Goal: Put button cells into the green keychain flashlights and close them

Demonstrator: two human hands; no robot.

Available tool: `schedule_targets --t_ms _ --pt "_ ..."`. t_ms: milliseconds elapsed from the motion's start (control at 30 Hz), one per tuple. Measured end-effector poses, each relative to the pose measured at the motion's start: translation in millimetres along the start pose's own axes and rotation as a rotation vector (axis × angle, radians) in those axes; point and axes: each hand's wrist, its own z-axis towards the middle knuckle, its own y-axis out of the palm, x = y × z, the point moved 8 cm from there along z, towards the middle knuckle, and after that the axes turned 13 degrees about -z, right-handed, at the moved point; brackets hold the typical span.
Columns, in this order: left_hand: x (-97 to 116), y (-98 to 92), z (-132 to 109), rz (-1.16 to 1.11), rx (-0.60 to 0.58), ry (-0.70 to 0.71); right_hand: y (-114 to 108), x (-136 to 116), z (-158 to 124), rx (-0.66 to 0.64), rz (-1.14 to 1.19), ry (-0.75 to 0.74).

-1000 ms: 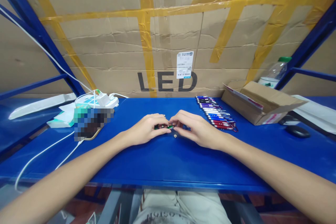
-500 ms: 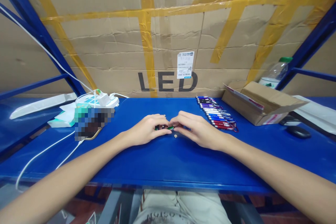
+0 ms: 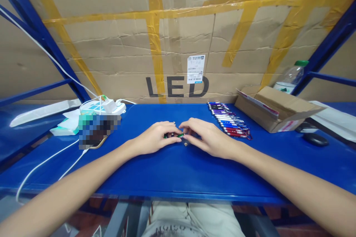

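Observation:
Over the middle of the blue table, my left hand (image 3: 160, 137) is closed around a small green keychain flashlight (image 3: 180, 135), mostly hidden by the fingers. My right hand (image 3: 207, 137) meets its right end, thumb and fingertips bent in around the tip. Any smaller part between those fingertips is too small to make out. Just below them a tiny round button-like piece (image 3: 185, 144) lies on the table. To the right of my right hand, several keychain flashlights (image 3: 229, 120) with carabiner clips lie in a row, in blue, black, purple, silver and red.
An open cardboard box (image 3: 278, 109) stands at the right, with a black computer mouse (image 3: 315, 139) before it and a bottle (image 3: 292, 76) behind. At the left are a phone (image 3: 98, 131), a power strip (image 3: 119, 108) and white cables. A large taped carton (image 3: 116, 55) closes the back.
My right index finger has lifted and moved slightly apart from the thumb at the flashlight's end. The left hand keeps its grip, and the small round piece stays on the table.

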Motion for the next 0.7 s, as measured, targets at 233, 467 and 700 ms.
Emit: schedule_targets --t_ms 233,467,700 --pt "-4 -0.4 -1 0.033 0.006 -0.018 15 5 -2 -0.131 -0.033 0.014" --pt "-8 0.4 -2 0.036 0.003 -0.043 23 6 -3 -0.206 -0.025 -0.006" --pt "-5 0.1 -1 0.041 -0.002 -0.025 25 9 -5 -0.223 0.011 -0.014"
